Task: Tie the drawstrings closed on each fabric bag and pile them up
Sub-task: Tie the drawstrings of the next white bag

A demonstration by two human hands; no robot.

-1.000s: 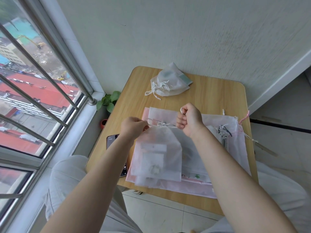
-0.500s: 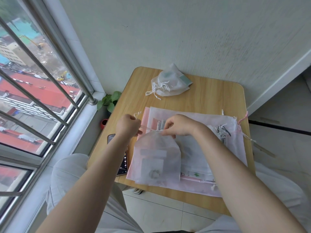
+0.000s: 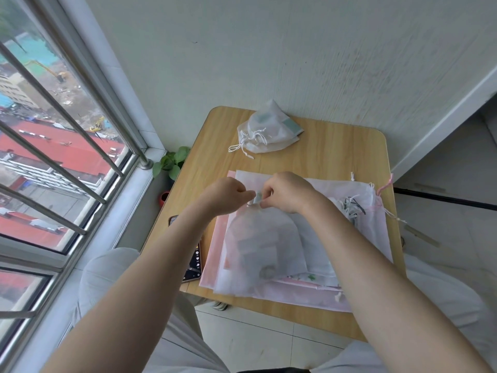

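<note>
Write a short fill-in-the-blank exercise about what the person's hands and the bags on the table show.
1. Both hands, left hand and right hand, pinch the ____ of the white bag.
2. The tied bags lie at the table's ____ edge.
3. The phone lies partly under the ____ forearm.
4. The table top is made of ____.

Missing words: drawstring; far; left; wood

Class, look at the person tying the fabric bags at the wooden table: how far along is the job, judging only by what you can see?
Done: the tied white bags lie piled at the table's far edge. In hand: the left hand and right hand pinch the gathered neck of the white bag on the stack, knot not visibly finished. Left: the flat stack of bags beneath, white and pink, apparently untied.
</note>
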